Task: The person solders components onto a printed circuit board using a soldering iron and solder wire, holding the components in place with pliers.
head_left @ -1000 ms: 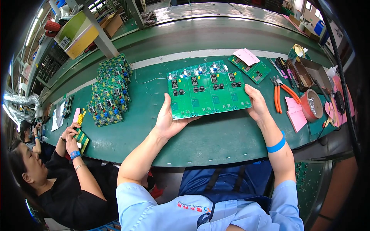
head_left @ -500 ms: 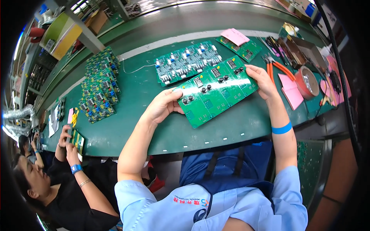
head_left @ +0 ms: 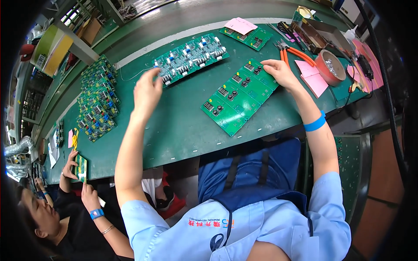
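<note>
A green circuit board panel [head_left: 237,98] with digit displays and black buttons lies slanted on the bench, or just above it; I cannot tell which. My right hand [head_left: 285,76] grips its far right corner, the thumb on top and the other fingers partly hidden. My left hand [head_left: 147,93] is off this panel, holding nothing, its fingers apart beside the left end of a second panel [head_left: 191,58]. That one is crowded with white connectors and blue parts. Behind them, another display board [head_left: 260,40] carries a pink paper slip [head_left: 240,25].
Overlapping circuit boards [head_left: 96,100] form a row on the left. Orange-handled pliers [head_left: 300,55], pink papers [head_left: 312,78], a red-rimmed round container [head_left: 329,67] and a brown box [head_left: 320,35] occupy the right. A co-worker's hands [head_left: 89,195] hold a small board [head_left: 81,168] at lower left.
My left hand has let go of the display panel and moved left to the connector-covered panel. The display panel has come down lower, its right corner still in my right hand.
</note>
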Tool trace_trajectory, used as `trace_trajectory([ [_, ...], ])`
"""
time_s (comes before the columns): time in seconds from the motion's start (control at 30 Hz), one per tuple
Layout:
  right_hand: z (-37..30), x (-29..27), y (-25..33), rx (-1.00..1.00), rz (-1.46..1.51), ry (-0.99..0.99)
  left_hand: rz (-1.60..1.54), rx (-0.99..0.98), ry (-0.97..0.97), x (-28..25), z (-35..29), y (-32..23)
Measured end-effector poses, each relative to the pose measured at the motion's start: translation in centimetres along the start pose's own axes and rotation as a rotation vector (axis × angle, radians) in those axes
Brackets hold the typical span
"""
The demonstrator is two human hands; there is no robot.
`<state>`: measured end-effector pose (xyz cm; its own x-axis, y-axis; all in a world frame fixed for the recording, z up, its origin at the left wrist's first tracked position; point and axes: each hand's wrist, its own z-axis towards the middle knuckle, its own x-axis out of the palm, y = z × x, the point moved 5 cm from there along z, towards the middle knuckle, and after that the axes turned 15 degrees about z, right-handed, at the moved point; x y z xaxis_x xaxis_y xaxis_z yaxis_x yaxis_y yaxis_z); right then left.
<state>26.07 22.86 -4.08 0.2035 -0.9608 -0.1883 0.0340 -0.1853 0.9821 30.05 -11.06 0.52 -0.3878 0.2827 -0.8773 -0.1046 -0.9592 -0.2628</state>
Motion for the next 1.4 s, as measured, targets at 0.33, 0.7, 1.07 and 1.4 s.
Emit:
trace_trajectory([
  [0.33, -2.5, -0.1, 2.3, -0.269, -0.693, -0.251, 0.397, 0.055, 0.158, 3.3, 4.1, 6.5],
  [0.7, -10.0, 4.2, 6.3, -0.674, -0.571, 0.006, 0.369, 0.016, -0.071, 2.2, 4.6, 9.0],
  [1.07, -12.6, 13.1, 5.0, -0.757, -0.721, 0.123, 0.406, 0.1, 0.105, 3.8, 6.9, 7.7],
  [1.4, -13.7, 11.8, 5.7, -0.927, -0.728, 0.04, 0.588, 0.248, 0.017, 4.4, 7.2, 8.0],
])
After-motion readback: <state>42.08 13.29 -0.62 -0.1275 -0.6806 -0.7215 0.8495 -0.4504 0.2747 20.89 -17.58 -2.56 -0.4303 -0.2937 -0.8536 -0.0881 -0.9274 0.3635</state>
